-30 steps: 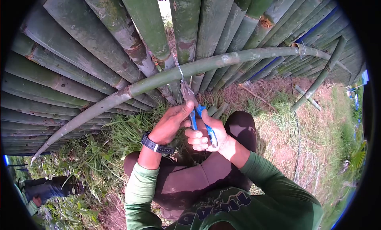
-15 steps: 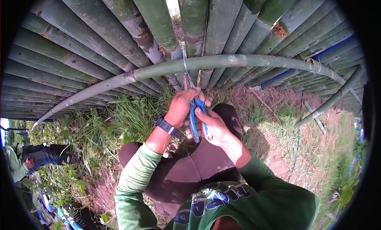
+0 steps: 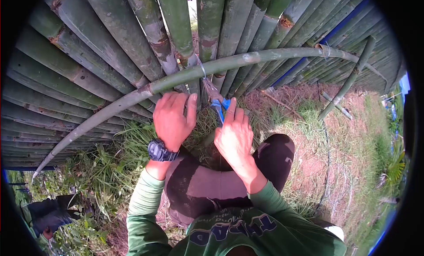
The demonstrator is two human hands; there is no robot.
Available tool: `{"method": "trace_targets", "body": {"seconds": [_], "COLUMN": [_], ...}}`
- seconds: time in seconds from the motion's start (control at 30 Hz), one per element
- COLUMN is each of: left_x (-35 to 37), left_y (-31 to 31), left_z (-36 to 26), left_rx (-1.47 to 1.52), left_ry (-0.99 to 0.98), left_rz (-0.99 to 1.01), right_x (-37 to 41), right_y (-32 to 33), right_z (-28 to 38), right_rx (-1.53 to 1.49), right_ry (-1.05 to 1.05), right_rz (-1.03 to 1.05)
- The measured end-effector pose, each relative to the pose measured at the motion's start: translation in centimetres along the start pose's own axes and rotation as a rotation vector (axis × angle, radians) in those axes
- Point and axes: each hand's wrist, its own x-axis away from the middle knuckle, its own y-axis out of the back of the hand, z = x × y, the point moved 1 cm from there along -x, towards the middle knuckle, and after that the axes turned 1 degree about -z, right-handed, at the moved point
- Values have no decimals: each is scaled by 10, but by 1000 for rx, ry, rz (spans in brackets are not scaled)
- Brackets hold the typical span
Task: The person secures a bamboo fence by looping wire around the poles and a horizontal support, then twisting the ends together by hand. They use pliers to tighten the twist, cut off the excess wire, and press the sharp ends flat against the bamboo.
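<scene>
Blue-handled pliers [image 3: 216,97] are gripped in my right hand [image 3: 235,137], with the fingers wrapped around the handles. Their metal jaws point up at a thin wire [image 3: 202,67] looped around a long horizontal bamboo pole [image 3: 185,75]. The jaw tips meet the wire just below the pole; the exact bite is too small to make out. To the left of the pliers, my left hand [image 3: 174,117] has its fingers stretched upward and the thumb apart, with nothing visible in it. Its fingertips come close to the pole's underside; whether they touch cannot be told.
Upright bamboo poles [image 3: 119,35] stand side by side as a wall behind the horizontal pole. Another bamboo piece [image 3: 349,88] crosses at the right. Grass [image 3: 128,137] grows below the wall. A person [image 3: 46,220] is at the lower left. A dark cord [image 3: 327,167] lies on the ground.
My left hand has let go of the pliers and moved left and up toward the pole. My right hand keeps the pliers, which have tilted, and the view has turned somewhat.
</scene>
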Motion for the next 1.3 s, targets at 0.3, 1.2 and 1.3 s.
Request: {"method": "trace_targets", "body": {"seconds": [0.3,1.2,1.3], "left_x": [-76,-55,-57], "left_y": [29,12,13], "left_z": [101,106,102], "left_rx": [-445,-492,-537], "left_ry": [-753,-471,-466], "left_rz": [370,-45,-41], "right_x": [1,6,0], "right_y": [-9,-18,-14], "right_z": [12,6,-7], "right_rx": [345,-5,-133], "right_ry": [-42,-76,-59], "right_rz": [-101,-86,2]}}
